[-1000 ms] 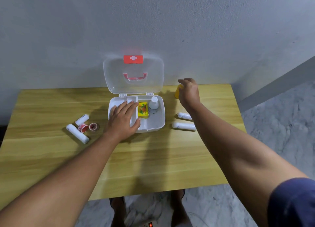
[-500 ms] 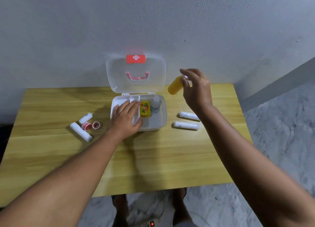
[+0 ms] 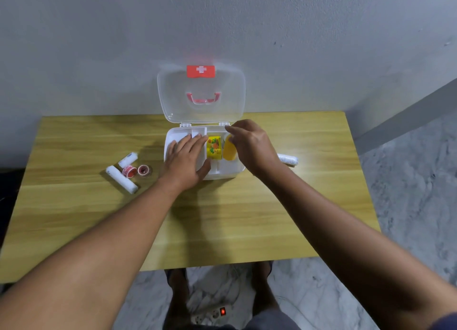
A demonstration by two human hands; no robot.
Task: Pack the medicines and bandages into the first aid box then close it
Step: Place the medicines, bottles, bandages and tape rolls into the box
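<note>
The white first aid box (image 3: 222,175) stands open on the table, its clear lid (image 3: 200,87) leaning upright against the wall. Inside lie a yellow packet (image 3: 214,147) and an orange bottle (image 3: 229,152) in the right compartment. My right hand (image 3: 252,146) hovers over that compartment with its fingertips pinched on the bottle's top end. My left hand (image 3: 185,160) rests flat on the box's left side, fingers spread. Two white bandage rolls (image 3: 121,179) (image 3: 127,159) and two red tape rolls (image 3: 129,171) (image 3: 143,169) lie left of the box. Another bandage roll (image 3: 288,159) shows right of my wrist.
The wooden table (image 3: 222,218) stands against a grey wall, with its right edge near a marble floor. A power strip (image 3: 212,313) with a lit red switch lies on the floor by my feet under the front edge.
My right hand carried the orange bottle from the back right of the table, through the air, down into the box's right compartment. My left hand stayed on the box.
</note>
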